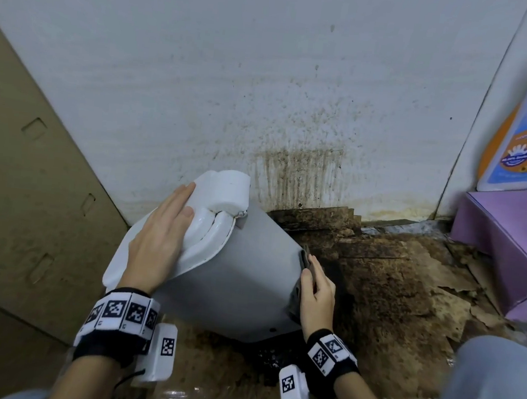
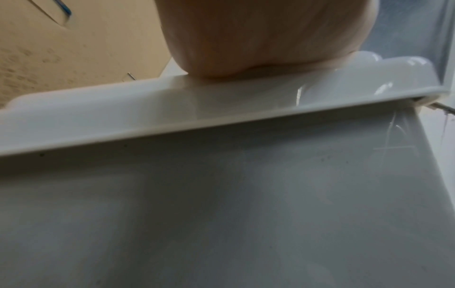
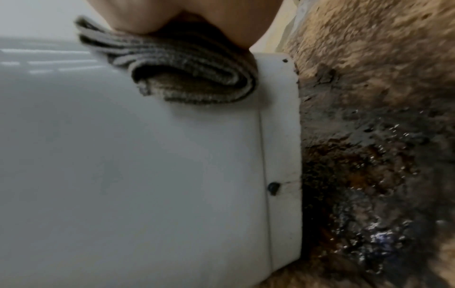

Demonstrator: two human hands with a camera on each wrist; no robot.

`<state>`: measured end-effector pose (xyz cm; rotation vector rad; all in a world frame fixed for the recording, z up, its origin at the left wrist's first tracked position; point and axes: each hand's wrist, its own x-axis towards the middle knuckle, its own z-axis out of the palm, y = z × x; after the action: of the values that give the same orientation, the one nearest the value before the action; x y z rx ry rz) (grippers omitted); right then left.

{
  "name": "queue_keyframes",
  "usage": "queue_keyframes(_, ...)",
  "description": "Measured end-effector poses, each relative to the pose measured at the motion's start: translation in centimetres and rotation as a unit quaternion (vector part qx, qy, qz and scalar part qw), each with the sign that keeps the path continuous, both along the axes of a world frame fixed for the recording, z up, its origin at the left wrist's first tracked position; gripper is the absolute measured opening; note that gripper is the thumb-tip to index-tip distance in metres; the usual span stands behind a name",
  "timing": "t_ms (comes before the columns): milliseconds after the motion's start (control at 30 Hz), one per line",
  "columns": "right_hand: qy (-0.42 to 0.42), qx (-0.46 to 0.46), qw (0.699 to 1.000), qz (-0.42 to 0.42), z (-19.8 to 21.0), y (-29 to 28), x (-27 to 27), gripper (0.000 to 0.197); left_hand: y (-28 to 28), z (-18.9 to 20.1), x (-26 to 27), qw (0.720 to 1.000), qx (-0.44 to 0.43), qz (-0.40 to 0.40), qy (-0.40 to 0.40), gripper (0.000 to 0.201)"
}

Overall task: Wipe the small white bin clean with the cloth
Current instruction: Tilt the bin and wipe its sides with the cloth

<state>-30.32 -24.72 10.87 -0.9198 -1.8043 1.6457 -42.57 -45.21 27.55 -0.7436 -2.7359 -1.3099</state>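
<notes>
Both hands are on the bin (image 1: 232,280), well apart. Left hand (image 1: 158,237) lies flat, fingers straight, on the closed lid (image 1: 211,226), steadying the bin, which is tipped over on the floor (image 1: 391,292). Right hand (image 1: 315,296) grips a folded grey cloth (image 3: 187,72) and presses it against the bin's base end. The side wall looks mostly clean; small dark specks remain near the base rim, so I judge wiping is partway done. Beyond, the floor is wet and badly stained, as is the wall (image 1: 297,170) behind.
</notes>
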Motion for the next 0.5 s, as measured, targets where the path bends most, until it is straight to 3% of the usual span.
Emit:
queue_keyframes(267,-0.010,0.082,0.996,-0.028,1.7,-0.5,-0.9,0.032,0.1,-0.5,-0.7,1.000,0.004,-0.022,0.007,0.064)
queue_keyframes(500,0.074,0.082,0.994,-0.021,6.7,-2.0,-1.5,0.028,0.4,-0.8,-0.8,1.000,0.003,-0.024,0.009,0.061)
